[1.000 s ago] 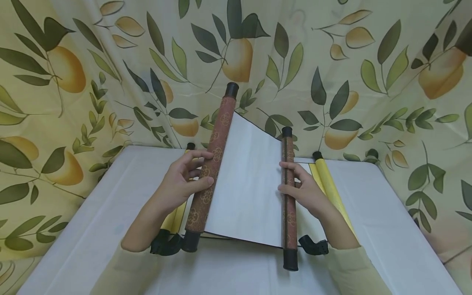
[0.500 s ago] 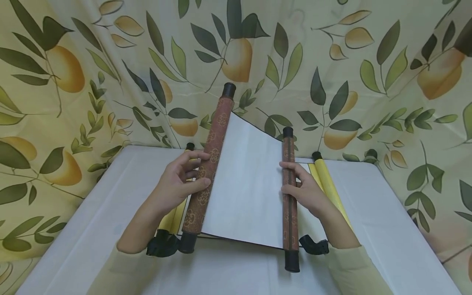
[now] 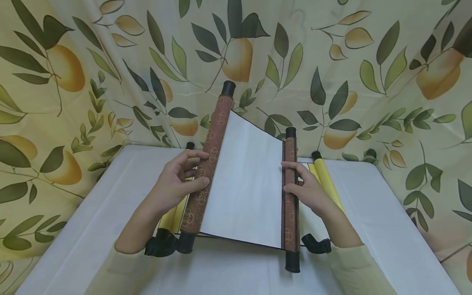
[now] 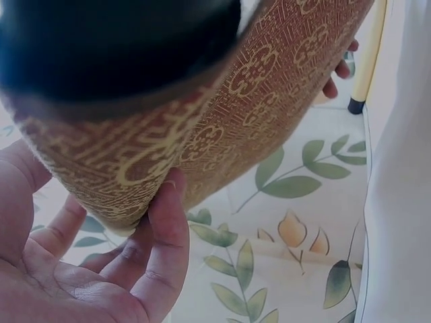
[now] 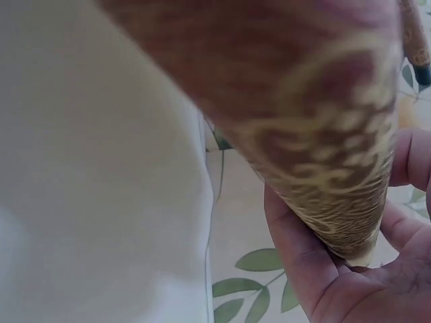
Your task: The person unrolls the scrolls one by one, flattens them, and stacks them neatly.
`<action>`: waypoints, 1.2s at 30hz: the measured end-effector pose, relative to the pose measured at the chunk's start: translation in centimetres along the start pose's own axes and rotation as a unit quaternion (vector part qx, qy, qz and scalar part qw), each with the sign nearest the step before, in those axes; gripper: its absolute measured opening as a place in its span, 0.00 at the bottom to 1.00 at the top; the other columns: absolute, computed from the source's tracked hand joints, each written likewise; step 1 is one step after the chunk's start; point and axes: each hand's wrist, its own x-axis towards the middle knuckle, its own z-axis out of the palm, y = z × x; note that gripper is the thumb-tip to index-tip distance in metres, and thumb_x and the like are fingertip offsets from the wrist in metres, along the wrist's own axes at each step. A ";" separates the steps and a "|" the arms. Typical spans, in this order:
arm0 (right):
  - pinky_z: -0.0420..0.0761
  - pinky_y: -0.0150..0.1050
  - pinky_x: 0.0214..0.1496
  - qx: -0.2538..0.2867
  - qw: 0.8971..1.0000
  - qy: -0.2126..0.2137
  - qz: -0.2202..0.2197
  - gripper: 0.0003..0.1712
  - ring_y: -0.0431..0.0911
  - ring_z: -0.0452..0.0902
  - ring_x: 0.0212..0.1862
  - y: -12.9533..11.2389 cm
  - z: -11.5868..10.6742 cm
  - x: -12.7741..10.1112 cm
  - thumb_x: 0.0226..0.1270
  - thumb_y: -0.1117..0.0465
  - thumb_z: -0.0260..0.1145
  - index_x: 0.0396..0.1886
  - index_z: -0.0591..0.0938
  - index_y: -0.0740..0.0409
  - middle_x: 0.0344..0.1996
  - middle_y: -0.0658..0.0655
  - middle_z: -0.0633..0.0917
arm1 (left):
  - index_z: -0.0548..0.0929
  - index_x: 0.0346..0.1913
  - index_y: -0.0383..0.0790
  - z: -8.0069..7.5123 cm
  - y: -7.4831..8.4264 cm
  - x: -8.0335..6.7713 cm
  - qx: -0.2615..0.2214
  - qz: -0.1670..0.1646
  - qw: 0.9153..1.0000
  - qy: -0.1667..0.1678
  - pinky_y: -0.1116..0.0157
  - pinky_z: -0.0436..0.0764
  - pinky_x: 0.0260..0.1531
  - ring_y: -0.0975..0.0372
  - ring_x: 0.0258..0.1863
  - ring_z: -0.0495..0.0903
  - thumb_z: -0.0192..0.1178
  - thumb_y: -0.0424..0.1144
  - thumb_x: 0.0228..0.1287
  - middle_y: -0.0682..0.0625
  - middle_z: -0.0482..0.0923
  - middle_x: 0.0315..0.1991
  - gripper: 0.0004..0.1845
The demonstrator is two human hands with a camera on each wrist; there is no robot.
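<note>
A brown patterned scroll is held partly unrolled above the table in the head view. My left hand (image 3: 196, 170) grips its thick roll (image 3: 212, 157) between thumb and curled fingers. My right hand (image 3: 289, 177) grips the thin roll (image 3: 290, 213) in the same way. A white sheet (image 3: 245, 184) spans the two rolls. In the left wrist view the fingers (image 4: 161, 249) curl under the thick roll (image 4: 269, 87) near its black end cap (image 4: 114, 40). The right wrist view shows the thin roll (image 5: 323, 134) lying in the palm (image 5: 323, 269), beside the white sheet (image 5: 101, 168).
A yellow scroll lies unrolled on the white table (image 3: 387, 229) under the brown one, with a yellow roller (image 3: 326, 180) at the right and another (image 3: 171, 217) at the left. A leaf-and-fruit patterned cloth (image 3: 332, 61) hangs behind and round the table.
The two rolls have drawn slightly apart, the thick one shifting left and the thin one right, so a little more white sheet shows. Both hands keep their grips.
</note>
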 end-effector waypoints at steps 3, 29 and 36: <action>0.71 0.54 0.59 -0.001 1.000 0.002 -0.001 0.36 0.58 0.58 0.69 -0.1 -0.1 -0.1 0.67 0.70 0.60 0.74 0.65 0.54 0.77 0.59 0.54 | 0.73 0.65 0.46 0.0 0.1 0.0 0.002 0.001 1.000 0.000 0.52 0.78 0.52 0.50 0.66 0.72 0.67 0.30 0.62 0.50 0.70 0.67 0.28; 0.82 0.46 0.48 0.024 1.000 -0.010 0.010 0.36 0.63 0.74 0.58 0.1 -0.6 -0.1 0.68 0.69 0.63 0.73 0.64 0.53 0.71 0.64 0.61 | 0.73 0.64 0.46 -0.6 0.2 -0.4 0.012 -0.008 1.000 0.009 0.50 0.73 0.56 0.51 0.67 0.70 0.66 0.31 0.62 0.50 0.70 0.67 0.28; 0.81 0.45 0.48 0.013 1.000 -0.008 0.013 0.36 0.62 0.73 0.57 -0.1 -0.7 -0.1 0.66 0.71 0.61 0.73 0.64 0.52 0.71 0.64 0.59 | 0.73 0.65 0.44 -0.9 0.1 -0.5 0.022 0.005 1.000 0.008 0.53 0.74 0.58 0.51 0.68 0.69 0.67 0.29 0.61 0.50 0.70 0.67 0.29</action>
